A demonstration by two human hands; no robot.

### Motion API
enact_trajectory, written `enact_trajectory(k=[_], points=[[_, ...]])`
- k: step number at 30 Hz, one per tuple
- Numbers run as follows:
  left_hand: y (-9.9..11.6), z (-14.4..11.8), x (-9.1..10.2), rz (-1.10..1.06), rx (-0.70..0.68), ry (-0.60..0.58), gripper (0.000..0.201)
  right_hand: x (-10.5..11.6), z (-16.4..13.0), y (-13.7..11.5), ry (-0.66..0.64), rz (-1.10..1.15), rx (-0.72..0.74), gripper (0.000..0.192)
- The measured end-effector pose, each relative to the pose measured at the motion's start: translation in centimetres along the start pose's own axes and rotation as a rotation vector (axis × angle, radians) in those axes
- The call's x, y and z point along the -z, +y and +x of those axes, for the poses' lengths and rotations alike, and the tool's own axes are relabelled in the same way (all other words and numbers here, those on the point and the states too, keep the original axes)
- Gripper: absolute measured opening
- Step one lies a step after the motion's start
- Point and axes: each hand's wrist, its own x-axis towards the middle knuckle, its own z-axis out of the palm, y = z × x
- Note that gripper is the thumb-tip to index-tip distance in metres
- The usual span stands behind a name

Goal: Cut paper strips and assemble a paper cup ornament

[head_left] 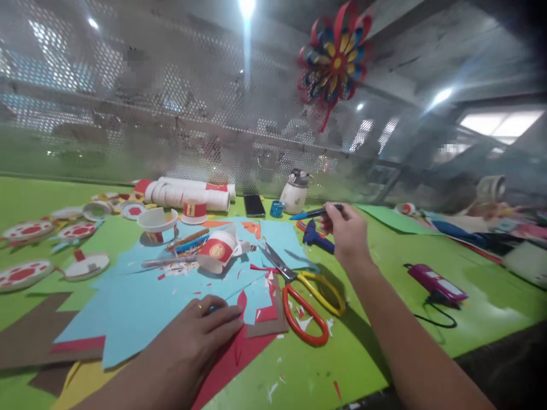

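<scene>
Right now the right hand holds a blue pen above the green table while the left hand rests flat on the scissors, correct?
Not quite. In the head view the left hand rests flat on the light blue paper, not on the scissors, which lie untouched to its right. The rest stands: the right hand holds a blue pen above the green table.

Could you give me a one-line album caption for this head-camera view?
Craft table: right hand lifts a blue pen, left hand flat on blue paper, scissors between them.
</scene>
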Motion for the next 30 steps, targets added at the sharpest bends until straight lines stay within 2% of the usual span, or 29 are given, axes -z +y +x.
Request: enact_trajectory(k=[4, 6, 9, 13, 20, 24, 27, 30], points=[[-0.7, -0.3, -1.0, 0.003, -0.015, 0.053, 0.035, -1.1, 2.6, -0.3, -0.005, -0.066, -0.013, 0.020], [-1.3, -0.6, -2.1, 0.001, -0.053, 0.135, 0.032, -2.1, 3.7, -0.3, -0.023, -0.120, -0.012, 0.016], [-1.9, -1.0, -3.7, -0.002, -0.020, 0.220, 0.027, -3.8, 5.0, 0.5, -0.074, -0.231, -0.016, 0.017], [-2.1, -1.0, -4.5, 0.024, -0.020, 0.235, 0.025, -5.7, 6.4, 2.2, -0.153, -0.403, -0.037, 0.022], [-1.7, -0.6, -3.9, 0.012, -0.037, 0.262, 0.023, -8.1, 9.3, 3.9, -0.155, -0.662, -0.037, 0.030], [-1.3, -0.4, -3.4, -0.017, -0.037, 0.270, 0.024, -9.7, 9.7, 4.9, -0.158, -0.749, -0.033, 0.030], [-0.6, -0.5, -2.3, -0.060, 0.003, 0.216, 0.025, -10.5, 9.5, 5.8, -0.179, -0.794, -0.043, 0.030], [0.0, -0.4, -1.1, -0.119, 0.035, 0.096, 0.027, -10.7, 9.7, 6.6, -0.193, -0.817, -0.054, 0.032]])
